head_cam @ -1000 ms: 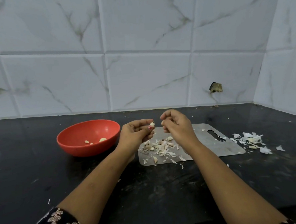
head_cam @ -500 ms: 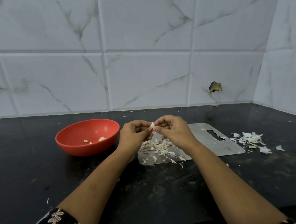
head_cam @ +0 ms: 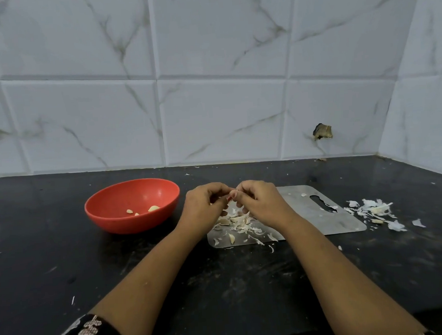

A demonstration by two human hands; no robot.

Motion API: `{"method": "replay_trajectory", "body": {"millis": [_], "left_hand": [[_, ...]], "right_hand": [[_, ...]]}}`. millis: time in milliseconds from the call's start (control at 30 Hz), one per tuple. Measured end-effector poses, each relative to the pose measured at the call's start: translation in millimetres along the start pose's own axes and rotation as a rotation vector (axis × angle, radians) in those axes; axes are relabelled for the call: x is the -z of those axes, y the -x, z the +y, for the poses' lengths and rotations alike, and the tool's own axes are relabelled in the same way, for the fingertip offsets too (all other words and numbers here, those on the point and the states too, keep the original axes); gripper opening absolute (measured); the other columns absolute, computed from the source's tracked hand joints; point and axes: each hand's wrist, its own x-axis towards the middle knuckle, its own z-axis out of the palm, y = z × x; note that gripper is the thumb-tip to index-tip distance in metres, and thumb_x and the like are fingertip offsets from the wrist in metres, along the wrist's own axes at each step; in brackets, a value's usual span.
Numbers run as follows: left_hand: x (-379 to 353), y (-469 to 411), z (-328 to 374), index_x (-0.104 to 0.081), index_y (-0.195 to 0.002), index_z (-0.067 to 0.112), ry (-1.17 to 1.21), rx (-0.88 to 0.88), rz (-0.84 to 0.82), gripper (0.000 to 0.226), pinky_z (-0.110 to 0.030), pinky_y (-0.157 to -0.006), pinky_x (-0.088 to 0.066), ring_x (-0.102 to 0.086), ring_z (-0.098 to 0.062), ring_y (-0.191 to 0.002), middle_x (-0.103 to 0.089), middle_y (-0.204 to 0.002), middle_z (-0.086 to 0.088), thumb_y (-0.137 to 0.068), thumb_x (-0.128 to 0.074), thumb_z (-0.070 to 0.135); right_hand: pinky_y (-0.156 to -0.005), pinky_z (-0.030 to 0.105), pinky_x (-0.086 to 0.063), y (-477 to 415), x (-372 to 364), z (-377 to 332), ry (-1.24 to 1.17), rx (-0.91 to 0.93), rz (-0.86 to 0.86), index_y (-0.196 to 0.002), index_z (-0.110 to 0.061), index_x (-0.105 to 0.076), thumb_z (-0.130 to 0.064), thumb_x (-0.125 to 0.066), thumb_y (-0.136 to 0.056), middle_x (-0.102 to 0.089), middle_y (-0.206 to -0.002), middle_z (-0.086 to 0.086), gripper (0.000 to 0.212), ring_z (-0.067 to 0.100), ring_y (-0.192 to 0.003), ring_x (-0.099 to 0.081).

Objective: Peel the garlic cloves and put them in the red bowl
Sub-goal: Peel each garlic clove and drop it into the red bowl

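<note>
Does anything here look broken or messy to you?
Yes. A ragged dark hole is broken through a wall tile at the right. Also, garlic skins lie scattered on the black counter, beyond the right edge of the cutting board.

We count two grips, the left grip (head_cam: 204, 207) and the right grip (head_cam: 262, 203), which pinch one mostly hidden clove (head_cam: 232, 192) between them. Left of the grips stands one red bowl (head_cam: 130, 224), with three peeled cloves (head_cam: 154, 208) in it. Under the grips lies one cutting board (head_cam: 347, 219). It carries one heap of skins and cloves (head_cam: 237, 222), too tangled to count. Right of the grips, a second heap of skins (head_cam: 372, 207) lies on the one table (head_cam: 65, 267).
</note>
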Motion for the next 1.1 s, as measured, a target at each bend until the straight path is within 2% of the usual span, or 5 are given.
{"method": "replay_trajectory", "body": {"millis": [233,400,700,1000,1100], "left_hand": [[-2,0,-4,-0.053,-0.086,0.009,-0.265,-0.14,-0.074,0.025,-0.048,-0.063,-0.051,-0.056,-0.022,-0.064,-0.056,-0.07,-0.003,-0.102,-0.042,0.024],[2,2,-4,-0.045,-0.073,0.017,-0.203,-0.104,-0.084,0.03,-0.035,-0.059,-0.038,-0.04,-0.01,-0.057,-0.047,-0.063,0.0,-0.102,-0.041,0.022],[6,1,3,-0.054,-0.071,0.013,-0.105,-0.078,-0.115,0.032,-0.018,-0.052,-0.034,-0.041,-0.002,-0.051,-0.045,-0.059,0.004,-0.101,-0.045,0.02],[8,-2,5,-0.057,-0.078,-0.003,0.053,0.068,-0.153,0.036,-0.021,-0.044,-0.029,-0.036,-0.006,-0.041,-0.039,-0.047,0.011,-0.103,-0.044,0.021],[9,-1,12,-0.048,-0.07,0.008,0.199,0.205,-0.23,0.037,-0.019,-0.039,-0.023,-0.028,-0.008,-0.039,-0.032,-0.047,0.008,-0.103,-0.041,0.022]], "right_hand": [[-0.055,0.021,-0.054,-1,-1,-3,-0.154,0.046,0.048,-0.09,-0.007,-0.068,-0.017,-0.055,-0.099,-0.062,-0.069,-0.004,0.018,0.003,-0.055,-0.059],[-0.057,0.02,-0.053,1,-1,-6,-0.2,0.071,-0.058,-0.087,-0.009,-0.064,-0.015,-0.053,-0.1,-0.064,-0.072,0.002,0.018,0.005,-0.057,-0.061],[-0.057,0.022,-0.054,3,5,-7,-0.178,0.072,-0.16,-0.093,-0.012,-0.063,-0.021,-0.051,-0.101,-0.066,-0.081,0.001,0.017,0.006,-0.059,-0.062],[-0.056,0.019,-0.05,3,7,-8,-0.114,0.124,-0.143,-0.081,-0.019,-0.061,-0.017,-0.055,-0.099,-0.06,-0.072,-0.004,0.019,0.005,-0.058,-0.058],[-0.057,0.014,-0.048,3,7,-9,-0.117,0.147,-0.108,-0.083,-0.009,-0.066,-0.015,-0.061,-0.096,-0.061,-0.071,-0.003,0.015,0.002,-0.056,-0.057]]}}
